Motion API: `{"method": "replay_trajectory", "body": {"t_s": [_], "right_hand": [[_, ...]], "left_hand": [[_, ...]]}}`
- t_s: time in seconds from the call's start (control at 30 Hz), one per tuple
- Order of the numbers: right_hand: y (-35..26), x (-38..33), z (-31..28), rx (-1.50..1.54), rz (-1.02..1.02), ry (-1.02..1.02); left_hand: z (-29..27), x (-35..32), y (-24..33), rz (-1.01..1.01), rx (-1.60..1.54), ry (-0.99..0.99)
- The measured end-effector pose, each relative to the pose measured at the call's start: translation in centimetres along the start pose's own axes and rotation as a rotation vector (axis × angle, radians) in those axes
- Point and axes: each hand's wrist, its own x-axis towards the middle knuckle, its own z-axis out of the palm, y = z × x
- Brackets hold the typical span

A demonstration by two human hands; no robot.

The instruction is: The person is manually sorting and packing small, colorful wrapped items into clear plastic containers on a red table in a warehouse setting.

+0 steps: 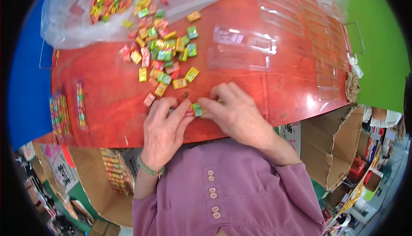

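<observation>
Near the table's front edge, both hands pinch a short row of small wrapped candies [197, 110], with red and green wrappers showing between the fingertips. My left hand [162, 126] closes on the row's left end, thumb and forefinger bent inward. At the other end, my right hand [234, 111] has its thumb and fingers pressed together. The fingers hide much of the row, so its length cannot be told. Just beyond lies a loose pile of candies [165, 55] in red, yellow and green wrappers. One pink candy [149, 99] rests close to my left fingers.
A clear plastic bag [64, 26] of candies spreads across the far left of the red table [116, 120]. Clear plastic trays [244, 41] lie to the right. Filled candy packs [60, 114] sit at the left edge. Cardboard boxes [319, 150] stand below the front edge.
</observation>
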Motion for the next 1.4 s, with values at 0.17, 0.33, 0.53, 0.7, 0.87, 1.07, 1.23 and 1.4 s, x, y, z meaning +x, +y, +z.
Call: {"method": "replay_trajectory", "body": {"t_s": [0.17,0.33,0.53,0.7,0.87,1.07,1.23,1.4], "right_hand": [[-0.1,-1.7,-1.0,0.07,0.067,0.068],[1.8,-1.8,-5.2,0.015,0.078,0.204],[6.0,0.5,-6.7,-0.077,0.133,0.287],[7.6,0.6,-5.2,-0.099,0.17,0.271],[7.6,0.3,-5.0,-0.114,0.196,0.28],[6.5,-1.2,-5.2,-0.182,0.238,0.263],[6.5,-3.3,-3.8,-0.406,0.193,0.187],[6.3,-4.0,-3.1,-0.454,0.268,0.062]], "left_hand": [[0.3,0.9,1.6,-0.018,-0.027,-0.01],[1.0,6.2,4.1,0.139,-0.009,0.065],[2.7,12.1,3.5,0.224,-0.003,0.104],[5.0,12.4,2.1,0.192,0.005,0.061],[5.0,12.3,1.9,0.184,-0.01,0.103],[4.5,9.9,2.5,0.149,0.145,0.065],[5.3,7.7,3.0,0.149,0.214,-0.073],[5.5,7.7,2.5,0.158,0.24,-0.128]]}}
